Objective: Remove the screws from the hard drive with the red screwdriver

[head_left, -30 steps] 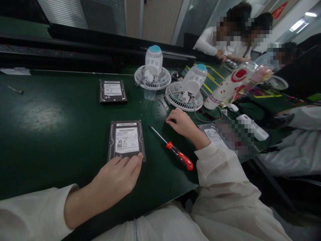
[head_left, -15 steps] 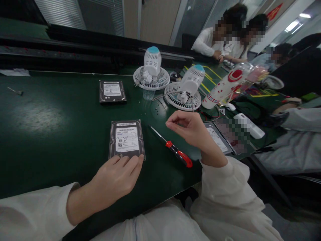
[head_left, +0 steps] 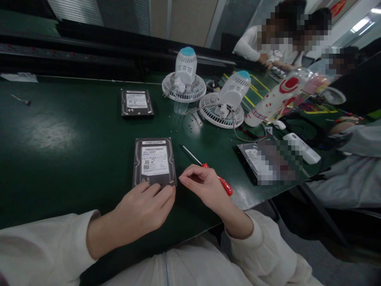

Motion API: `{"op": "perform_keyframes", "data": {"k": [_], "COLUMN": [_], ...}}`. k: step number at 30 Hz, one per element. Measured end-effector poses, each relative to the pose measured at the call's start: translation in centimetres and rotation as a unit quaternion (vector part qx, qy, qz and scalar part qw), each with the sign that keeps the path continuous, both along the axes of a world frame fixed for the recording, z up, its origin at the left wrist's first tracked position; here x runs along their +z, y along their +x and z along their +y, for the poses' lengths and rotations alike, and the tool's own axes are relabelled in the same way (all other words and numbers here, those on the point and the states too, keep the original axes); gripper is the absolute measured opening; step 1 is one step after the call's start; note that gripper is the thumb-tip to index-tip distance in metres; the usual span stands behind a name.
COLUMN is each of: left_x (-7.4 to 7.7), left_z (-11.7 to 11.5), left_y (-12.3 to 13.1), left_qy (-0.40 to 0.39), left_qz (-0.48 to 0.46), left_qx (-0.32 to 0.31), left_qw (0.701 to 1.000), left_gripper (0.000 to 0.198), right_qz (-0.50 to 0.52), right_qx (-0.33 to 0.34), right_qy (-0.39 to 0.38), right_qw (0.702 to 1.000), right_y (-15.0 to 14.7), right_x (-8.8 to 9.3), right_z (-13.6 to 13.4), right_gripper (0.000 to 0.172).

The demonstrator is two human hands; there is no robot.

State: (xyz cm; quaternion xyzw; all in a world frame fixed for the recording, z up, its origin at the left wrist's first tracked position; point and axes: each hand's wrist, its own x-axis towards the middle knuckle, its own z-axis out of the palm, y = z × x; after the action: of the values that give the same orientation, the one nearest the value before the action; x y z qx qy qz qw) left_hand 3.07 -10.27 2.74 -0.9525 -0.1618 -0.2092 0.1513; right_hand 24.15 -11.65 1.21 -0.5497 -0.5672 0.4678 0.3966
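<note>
A hard drive (head_left: 154, 162) with a white label lies flat on the green table (head_left: 68, 147) in front of me. My left hand (head_left: 142, 209) rests on its near edge, fingers laid flat and holding it down. My right hand (head_left: 203, 186) hovers just right of the drive's near right corner, thumb and forefinger pinched together; what they hold is too small to make out. A red-handled screwdriver (head_left: 208, 170) lies right behind my right hand, its tip pointing away to the left.
A second hard drive (head_left: 136, 102) lies further back. Two small white fans (head_left: 183, 77) (head_left: 228, 101) lie beyond it with loose screws (head_left: 190, 126) nearby. A third drive (head_left: 253, 157), a white remote (head_left: 302, 148) and a bottle (head_left: 276, 99) are to the right. Other people sit far right.
My right hand lifted from the screws near the fans and came back toward me, pinched, to the drive's near right corner. My left hand stayed on the drive.
</note>
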Motion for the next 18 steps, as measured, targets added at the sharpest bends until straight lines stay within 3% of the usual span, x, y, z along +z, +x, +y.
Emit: {"op": "perform_keyframes", "data": {"k": [18], "left_x": [0.1], "left_z": [0.1], "left_y": [0.0], "left_qy": [-0.012], "left_qz": [-0.008], "left_qx": [-0.002], "left_qw": [1.0], "left_gripper": [0.04], "right_qz": [-0.026], "right_qx": [-0.043], "right_qy": [-0.026], "right_qw": [0.998], "right_y": [-1.7], "right_x": [0.1], "right_z": [-0.9], "right_gripper": [0.012]}}
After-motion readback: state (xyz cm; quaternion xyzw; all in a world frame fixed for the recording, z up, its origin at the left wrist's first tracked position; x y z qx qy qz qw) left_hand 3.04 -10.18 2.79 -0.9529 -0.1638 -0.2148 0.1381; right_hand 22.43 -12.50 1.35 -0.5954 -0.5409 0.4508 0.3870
